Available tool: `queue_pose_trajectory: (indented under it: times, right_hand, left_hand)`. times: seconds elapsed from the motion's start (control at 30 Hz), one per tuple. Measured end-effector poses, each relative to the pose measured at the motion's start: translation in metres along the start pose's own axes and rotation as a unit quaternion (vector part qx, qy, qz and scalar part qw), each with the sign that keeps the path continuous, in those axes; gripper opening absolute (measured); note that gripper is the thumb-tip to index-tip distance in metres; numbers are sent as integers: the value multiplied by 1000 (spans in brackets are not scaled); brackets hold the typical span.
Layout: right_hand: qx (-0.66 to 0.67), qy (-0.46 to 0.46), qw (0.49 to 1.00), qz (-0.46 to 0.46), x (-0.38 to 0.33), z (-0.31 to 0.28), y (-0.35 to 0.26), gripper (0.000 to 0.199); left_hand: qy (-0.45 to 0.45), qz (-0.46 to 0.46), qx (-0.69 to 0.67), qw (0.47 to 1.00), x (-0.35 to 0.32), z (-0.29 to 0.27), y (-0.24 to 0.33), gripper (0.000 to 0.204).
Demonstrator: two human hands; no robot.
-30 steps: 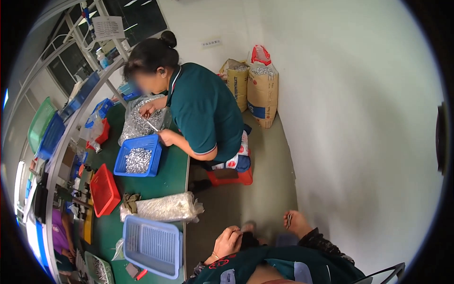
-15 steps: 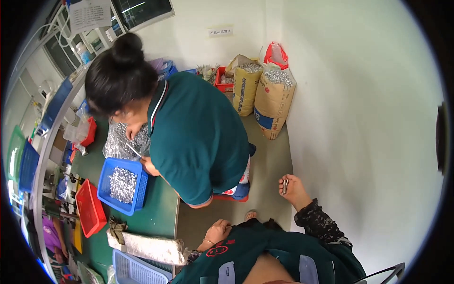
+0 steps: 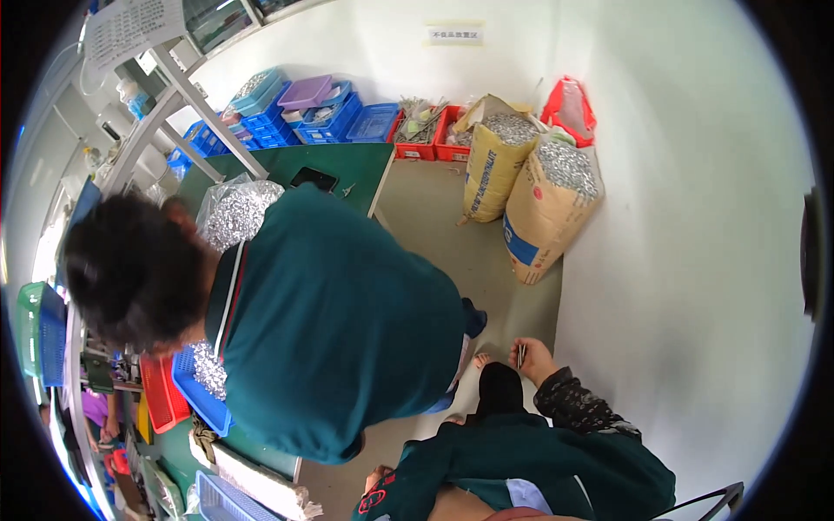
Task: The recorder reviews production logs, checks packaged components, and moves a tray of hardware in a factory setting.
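Observation:
My right hand (image 3: 537,360) is closed around a few short, thin metal rods (image 3: 521,354); their exact kind is too small to make out. It is held low beside the white wall, in front of my right leg. Only a bit of my left hand (image 3: 377,478) shows past my green sleeve, near the front edge of the table, and its fingers are hidden. A co-worker in a green shirt (image 3: 347,304) leans over the green table (image 3: 347,161) ahead of me. That body covers part of a blue basket (image 3: 201,395) of shiny small metal parts.
Two large sacks (image 3: 543,221) full of metal pieces stand by the far wall, beside red crates (image 3: 415,149). Blue crates (image 3: 330,122) line the back. A phone (image 3: 314,180) and a bag of metal parts (image 3: 236,217) lie on the table, a red tray (image 3: 163,391) at its left.
My view has shifted, and I am nearer the sacks. The co-worker has leaned further left over the basket. My left hand has drawn back behind my sleeve; the right still grips the rods.

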State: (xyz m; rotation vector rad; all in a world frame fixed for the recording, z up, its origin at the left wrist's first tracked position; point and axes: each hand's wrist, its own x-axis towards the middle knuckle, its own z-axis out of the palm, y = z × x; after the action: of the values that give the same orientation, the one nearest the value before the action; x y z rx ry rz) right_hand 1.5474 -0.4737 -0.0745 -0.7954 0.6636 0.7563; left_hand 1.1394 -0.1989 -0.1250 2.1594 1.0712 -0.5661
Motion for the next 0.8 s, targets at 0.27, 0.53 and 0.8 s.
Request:
queue_pose_trajectory:
  times: [0.27, 0.53, 0.8]
  right_hand:
    - [-63, 75, 987, 126, 44, -8, -37, 13]
    - [-102, 76, 975, 183, 86, -21, -63, 13]
    - [-33, -110, 989, -93, 182, 194, -209, 30]
  left_hand:
    - [-21, -104, 10, 994, -9, 13, 17, 17]
    - [-38, -85, -5, 996, 0, 11, 60, 17]
    - [-24, -44, -41, 998, 34, 9, 94, 18]
